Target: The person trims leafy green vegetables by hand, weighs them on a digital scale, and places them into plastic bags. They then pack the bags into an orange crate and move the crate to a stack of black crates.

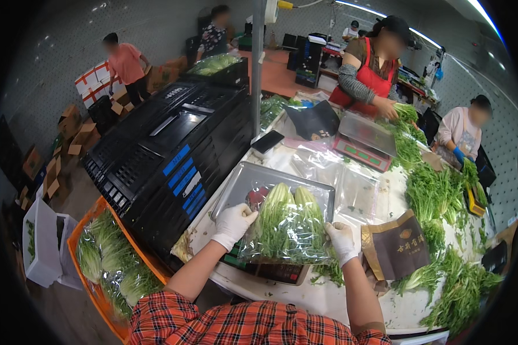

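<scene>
Both my hands wear white gloves and grip a clear plastic bag of leafy greens (290, 224) by its two sides. My left hand (235, 223) pinches the bag's left edge, and my right hand (341, 239) pinches the right edge. Pale stem ends point away from me inside the bag; the frilly leaves lie towards me. Beneath it is the steel pan of a digital scale (237, 183), whose dark keypad panel (280, 272) shows partly below the bag. A dark red item (257, 196) is seen at the pan's left, partly covered by the bag.
An orange crate (144, 250) of bagged greens stands at left, beside stacked black crates (172, 142). A brown printed bag (395, 248), loose greens (436, 194), a phone (267, 141) and a second scale (364, 140) lie on the table. A co-worker in a red apron (367, 86) handles greens opposite.
</scene>
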The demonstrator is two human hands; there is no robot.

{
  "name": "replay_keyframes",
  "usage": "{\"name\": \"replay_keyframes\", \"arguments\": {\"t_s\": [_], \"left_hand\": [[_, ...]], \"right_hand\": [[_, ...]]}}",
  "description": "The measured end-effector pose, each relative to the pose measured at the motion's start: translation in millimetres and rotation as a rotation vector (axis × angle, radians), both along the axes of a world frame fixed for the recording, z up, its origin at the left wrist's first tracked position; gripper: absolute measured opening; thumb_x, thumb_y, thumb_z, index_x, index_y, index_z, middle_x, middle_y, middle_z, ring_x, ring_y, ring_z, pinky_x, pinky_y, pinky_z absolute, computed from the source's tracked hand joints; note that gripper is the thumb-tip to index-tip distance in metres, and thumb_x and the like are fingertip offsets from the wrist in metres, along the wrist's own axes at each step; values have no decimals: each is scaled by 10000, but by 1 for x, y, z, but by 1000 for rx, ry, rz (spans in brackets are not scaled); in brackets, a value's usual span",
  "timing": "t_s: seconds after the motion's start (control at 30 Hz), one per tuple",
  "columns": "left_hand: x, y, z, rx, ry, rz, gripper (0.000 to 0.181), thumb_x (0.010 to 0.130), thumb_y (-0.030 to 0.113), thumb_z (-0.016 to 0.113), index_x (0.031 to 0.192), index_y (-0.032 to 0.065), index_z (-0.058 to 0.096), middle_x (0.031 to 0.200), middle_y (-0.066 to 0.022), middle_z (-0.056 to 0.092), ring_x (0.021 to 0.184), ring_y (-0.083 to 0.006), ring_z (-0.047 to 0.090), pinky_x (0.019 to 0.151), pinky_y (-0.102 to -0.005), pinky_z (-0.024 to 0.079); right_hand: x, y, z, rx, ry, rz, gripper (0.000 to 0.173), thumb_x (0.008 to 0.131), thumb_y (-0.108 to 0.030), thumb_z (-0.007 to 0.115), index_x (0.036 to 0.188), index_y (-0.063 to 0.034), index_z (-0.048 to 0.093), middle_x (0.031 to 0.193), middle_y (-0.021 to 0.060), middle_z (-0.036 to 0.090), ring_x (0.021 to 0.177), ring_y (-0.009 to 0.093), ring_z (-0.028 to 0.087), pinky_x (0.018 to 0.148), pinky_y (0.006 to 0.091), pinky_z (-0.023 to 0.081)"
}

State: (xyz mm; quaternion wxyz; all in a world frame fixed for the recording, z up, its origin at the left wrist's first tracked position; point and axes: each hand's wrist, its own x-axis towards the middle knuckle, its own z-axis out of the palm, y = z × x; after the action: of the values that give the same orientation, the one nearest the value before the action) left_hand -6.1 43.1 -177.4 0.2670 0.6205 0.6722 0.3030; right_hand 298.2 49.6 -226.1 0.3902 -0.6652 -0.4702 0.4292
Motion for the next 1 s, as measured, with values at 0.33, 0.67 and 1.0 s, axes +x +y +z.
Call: {"name": "replay_keyframes", "arguments": {"t_s": [0.33, 0.67, 1.0], "left_hand": [[-16, -7, 10, 581, 570, -633, 540, 679, 99, 608, 1206, 156, 510, 1264, -20, 483, 1203, -292, 394, 990, -443, 322], [38, -8, 25, 899, -68, -455, 231, 715, 193, 638, 920, 97, 590, 1027, -56, 599, 1078, -269, 519, 1056, -488, 227], [-54, -146, 50, 575, -439, 219, 241, 866, 145, 465, 998, -34, 557, 810, -83, 609, 772, -154, 571, 731, -266, 461]], "right_hand": [[-20, -18, 45, 528, -794, 166, 503, 667, -134, 700, 1148, -96, 557, 1250, 201, 463, 1114, 353, 484, 941, 393, 386], [24, 7, 34, 535, -289, 284, 275, 819, -95, 550, 1081, -33, 608, 1166, 176, 540, 1086, 276, 508, 915, 337, 396], [-39, -76, 95, -97, 440, 495, 301, 913, -166, 418, 1132, -27, 571, 1059, 111, 592, 941, 222, 554, 830, 328, 443]]}}
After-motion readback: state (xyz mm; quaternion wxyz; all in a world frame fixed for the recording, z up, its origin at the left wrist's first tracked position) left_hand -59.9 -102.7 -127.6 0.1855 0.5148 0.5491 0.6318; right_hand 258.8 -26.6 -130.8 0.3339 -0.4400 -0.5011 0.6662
